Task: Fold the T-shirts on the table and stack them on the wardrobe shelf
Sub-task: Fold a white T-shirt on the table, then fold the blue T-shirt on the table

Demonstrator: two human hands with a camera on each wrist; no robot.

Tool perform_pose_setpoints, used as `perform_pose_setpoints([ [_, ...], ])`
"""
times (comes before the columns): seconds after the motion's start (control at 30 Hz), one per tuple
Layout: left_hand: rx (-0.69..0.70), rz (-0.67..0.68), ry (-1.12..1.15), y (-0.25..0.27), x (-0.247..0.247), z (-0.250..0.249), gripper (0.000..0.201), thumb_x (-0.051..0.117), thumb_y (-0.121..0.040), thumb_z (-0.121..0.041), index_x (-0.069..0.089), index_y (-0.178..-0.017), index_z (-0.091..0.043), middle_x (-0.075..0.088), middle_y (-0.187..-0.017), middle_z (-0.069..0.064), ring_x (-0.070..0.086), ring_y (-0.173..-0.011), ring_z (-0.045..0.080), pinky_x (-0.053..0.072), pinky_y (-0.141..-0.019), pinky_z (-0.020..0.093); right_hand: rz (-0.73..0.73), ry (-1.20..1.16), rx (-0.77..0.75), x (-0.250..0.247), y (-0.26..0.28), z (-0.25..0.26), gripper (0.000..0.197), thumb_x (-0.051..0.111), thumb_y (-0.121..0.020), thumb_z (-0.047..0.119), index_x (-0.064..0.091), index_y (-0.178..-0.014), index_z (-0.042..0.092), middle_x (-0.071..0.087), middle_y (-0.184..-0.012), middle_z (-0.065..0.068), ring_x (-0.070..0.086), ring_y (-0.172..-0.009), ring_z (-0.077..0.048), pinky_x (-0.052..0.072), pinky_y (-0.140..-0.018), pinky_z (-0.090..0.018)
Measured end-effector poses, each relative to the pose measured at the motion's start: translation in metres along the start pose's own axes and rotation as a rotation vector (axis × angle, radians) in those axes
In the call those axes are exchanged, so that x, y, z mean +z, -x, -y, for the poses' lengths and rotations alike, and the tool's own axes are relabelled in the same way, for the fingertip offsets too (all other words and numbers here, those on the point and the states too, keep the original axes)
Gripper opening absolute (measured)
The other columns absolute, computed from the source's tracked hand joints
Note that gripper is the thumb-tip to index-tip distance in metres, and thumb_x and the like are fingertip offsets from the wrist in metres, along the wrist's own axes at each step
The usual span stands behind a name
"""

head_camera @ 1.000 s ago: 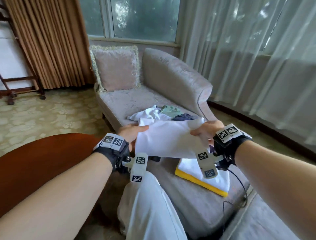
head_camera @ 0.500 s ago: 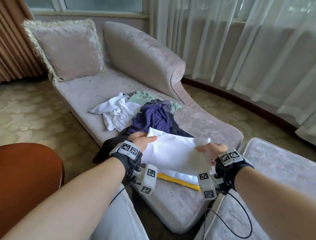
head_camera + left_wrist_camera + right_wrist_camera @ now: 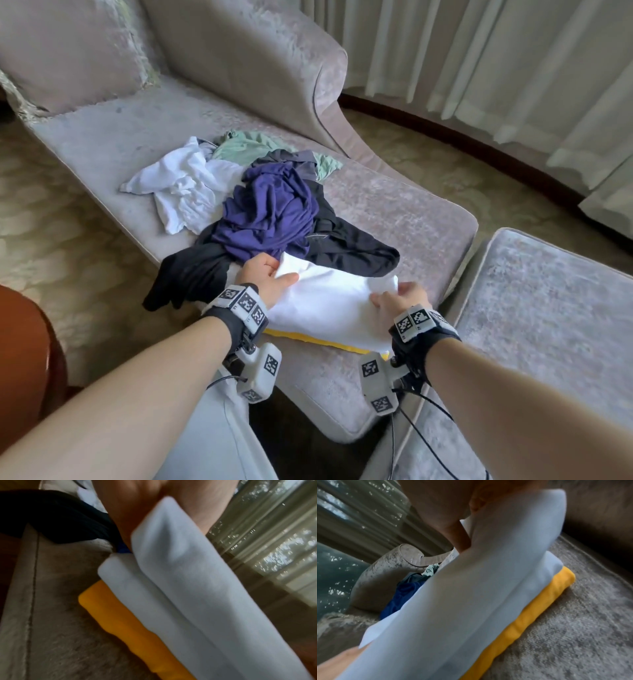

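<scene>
A folded white T-shirt (image 3: 329,305) lies on a stack at the near end of the chaise: another folded white shirt (image 3: 130,588) and a folded yellow one (image 3: 315,341) are under it. My left hand (image 3: 270,279) grips its left edge (image 3: 164,536), thumb on top. My right hand (image 3: 399,298) pinches the right edge (image 3: 513,524). Behind the stack sits a loose pile: a purple shirt (image 3: 270,212), a dark garment (image 3: 346,246), a crumpled white shirt (image 3: 181,181) and a green one (image 3: 246,145).
The grey velvet chaise (image 3: 394,209) carries everything; a cushion (image 3: 68,51) leans at its far end. A grey ottoman (image 3: 548,308) stands to the right, a round wooden table (image 3: 20,359) at left. Sheer curtains (image 3: 496,61) hang behind. No wardrobe is in view.
Both hands have lowered the folded white shirt from mid-air down onto the white and yellow stack. The head view has tilted down and nearer to the chaise.
</scene>
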State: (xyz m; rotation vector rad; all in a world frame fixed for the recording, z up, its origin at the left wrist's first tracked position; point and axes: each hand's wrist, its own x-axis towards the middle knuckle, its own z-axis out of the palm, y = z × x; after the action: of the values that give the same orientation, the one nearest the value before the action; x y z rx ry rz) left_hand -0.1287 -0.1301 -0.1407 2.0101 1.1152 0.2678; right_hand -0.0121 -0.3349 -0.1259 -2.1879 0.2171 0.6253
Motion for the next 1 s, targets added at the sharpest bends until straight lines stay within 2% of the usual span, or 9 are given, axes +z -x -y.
perform_pose_setpoints([
  [0.13, -0.003, -0.013, -0.055, -0.001, 0.001, 0.001, 0.037, 0.084, -0.071, -0.035, 0.057, -0.089, -0.016, 0.055, -0.074, -0.006, 0.053, -0.075, 0.019, 0.037, -0.069, 0.024, 0.022, 0.152, -0.007, 0.002, -0.001, 0.006, 0.048, 0.075, -0.074, 0.025, 0.049, -0.112, 0.013, 0.059, -0.107, -0.008, 0.058, -0.102, -0.031, 0.047, -0.088, -0.034],
  [0.23, -0.079, 0.064, -0.003, -0.014, -0.01, 0.0, 0.036, 0.08, -0.072, -0.045, 0.054, -0.068, -0.021, 0.053, -0.064, -0.008, 0.051, -0.065, 0.015, 0.038, -0.062, 0.022, 0.05, 0.306, 0.05, -0.004, -0.006, 0.026, 0.066, 0.073, -0.073, 0.031, 0.04, -0.127, 0.01, 0.051, -0.127, -0.013, 0.053, -0.116, -0.035, 0.045, -0.091, -0.039],
  [0.4, -0.227, 0.079, 0.284, -0.046, -0.045, -0.007, 0.041, 0.07, -0.077, -0.056, 0.057, -0.067, -0.019, 0.06, -0.079, 0.005, 0.058, -0.078, 0.021, 0.044, -0.07, 0.034, 0.121, 0.23, -0.018, -0.008, -0.022, 0.081, 0.059, 0.069, -0.083, 0.02, 0.048, -0.134, 0.001, 0.052, -0.134, -0.016, 0.051, -0.123, -0.031, 0.042, -0.083, -0.033],
  [0.53, -0.272, 0.144, 0.437, -0.058, -0.062, -0.008, 0.02, 0.064, -0.091, -0.025, 0.068, -0.103, -0.01, 0.059, -0.103, 0.007, 0.06, -0.07, 0.01, 0.046, -0.061, 0.024, 0.191, 0.255, -0.047, 0.006, -0.017, 0.128, 0.039, 0.063, -0.089, 0.024, 0.058, -0.117, -0.002, 0.062, -0.101, -0.012, 0.063, -0.091, -0.029, 0.051, -0.078, -0.033],
  [0.63, -0.177, 0.342, 0.306, -0.068, -0.064, -0.003, 0.027, 0.058, -0.092, -0.003, 0.066, -0.114, -0.014, 0.053, -0.125, 0.003, 0.053, -0.114, 0.021, 0.044, -0.083, 0.032, 0.239, 0.279, -0.114, 0.034, -0.009, 0.147, 0.025, 0.067, -0.085, 0.03, 0.053, -0.086, 0.009, 0.053, -0.075, -0.005, 0.052, -0.064, -0.021, 0.046, -0.065, -0.03],
  [0.7, -0.109, 0.431, 0.143, -0.078, -0.058, 0.004, 0.041, 0.056, -0.09, 0.008, 0.063, -0.124, -0.014, 0.033, -0.148, -0.003, 0.039, -0.135, 0.023, 0.043, -0.091, 0.035, 0.343, 0.374, -0.178, 0.058, -0.012, 0.152, 0.025, 0.069, -0.08, 0.037, 0.055, -0.08, 0.016, 0.056, -0.087, -0.003, 0.056, -0.078, -0.023, 0.05, -0.079, -0.032],
  [0.8, -0.041, 0.501, -0.028, -0.088, -0.048, 0.016, 0.05, 0.062, -0.086, 0.009, 0.057, -0.131, -0.014, 0.006, -0.162, -0.002, 0.03, -0.143, 0.028, 0.038, -0.105, 0.037, 0.449, 0.509, -0.286, 0.091, -0.008, 0.16, 0.046, 0.067, -0.085, 0.038, 0.061, -0.124, 0.014, 0.054, -0.13, -0.006, 0.053, -0.118, -0.025, 0.043, -0.103, -0.034],
  [0.9, -0.003, 0.483, -0.002, -0.089, -0.04, 0.029, 0.06, 0.068, -0.084, 0.006, 0.044, -0.138, -0.005, 0.025, -0.151, 0.001, 0.045, -0.128, 0.027, 0.04, -0.098, 0.025, 0.561, 0.647, -0.385, 0.116, 0.001, 0.168, 0.05, 0.055, -0.095, 0.033, 0.05, -0.139, 0.012, 0.042, -0.148, -0.011, 0.036, -0.138, -0.027, 0.027, -0.115, -0.039],
  [1.0, 0.116, 0.373, -0.059, -0.088, -0.044, 0.039, 0.05, 0.074, -0.082, -0.005, 0.051, -0.126, -0.011, 0.051, -0.117, 0.0, 0.053, -0.104, 0.014, 0.04, -0.081, 0.018, 0.554, 0.6, -0.39, 0.136, 0.003, 0.174, 0.042, 0.035, -0.104, 0.021, 0.041, -0.145, 0.024, 0.034, -0.154, -0.004, 0.027, -0.143, -0.026, 0.011, -0.119, -0.044],
])
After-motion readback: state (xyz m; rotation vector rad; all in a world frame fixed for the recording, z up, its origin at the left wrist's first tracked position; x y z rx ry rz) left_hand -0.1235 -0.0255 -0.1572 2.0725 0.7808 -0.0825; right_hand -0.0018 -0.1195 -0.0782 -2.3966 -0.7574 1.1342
